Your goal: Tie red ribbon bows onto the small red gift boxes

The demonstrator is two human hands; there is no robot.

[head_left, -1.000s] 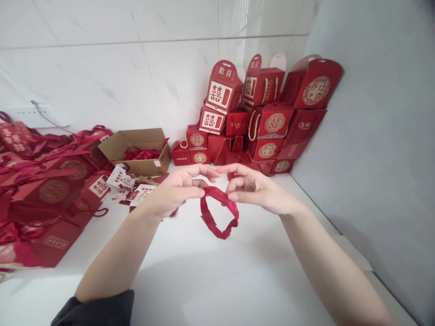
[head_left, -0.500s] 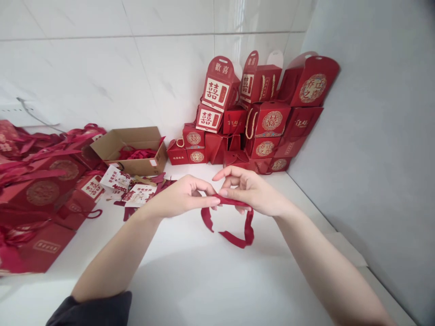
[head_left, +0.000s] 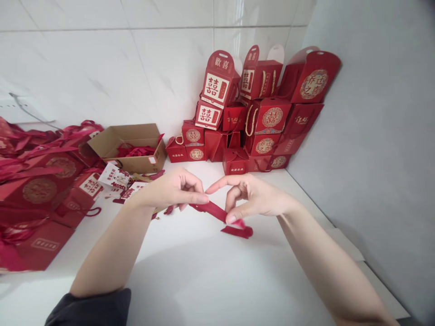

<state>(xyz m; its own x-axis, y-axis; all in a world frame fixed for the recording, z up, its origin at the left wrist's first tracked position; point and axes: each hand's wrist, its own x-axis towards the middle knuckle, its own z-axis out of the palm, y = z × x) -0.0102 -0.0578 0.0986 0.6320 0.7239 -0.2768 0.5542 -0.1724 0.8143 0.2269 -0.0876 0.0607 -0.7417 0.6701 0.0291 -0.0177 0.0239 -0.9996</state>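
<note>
Above the white counter (head_left: 210, 280), the right hand (head_left: 253, 197) pinches a red ribbon (head_left: 212, 210).

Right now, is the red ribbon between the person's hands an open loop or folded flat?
Folded flat: the red ribbon forms a narrow strip between the left hand and right hand, with no open loop showing.

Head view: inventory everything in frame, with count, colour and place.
Ribbon: one, red, on the counter between the hands.
Counter: one, white, under everything.
Wall: one, white tile, behind.
Carton: one, brown, open, left of the hands, red ribbons inside.
Gift boxes: many, red, stacked in the corner.
Gift bags: several, red, heaped far left.
Printed cards: several, white and red, beside the carton.
Left hand: one, fingers at the ribbon.
Right hand: one, fingers pinching it.
Sleeve: one, black, left forearm.
</note>
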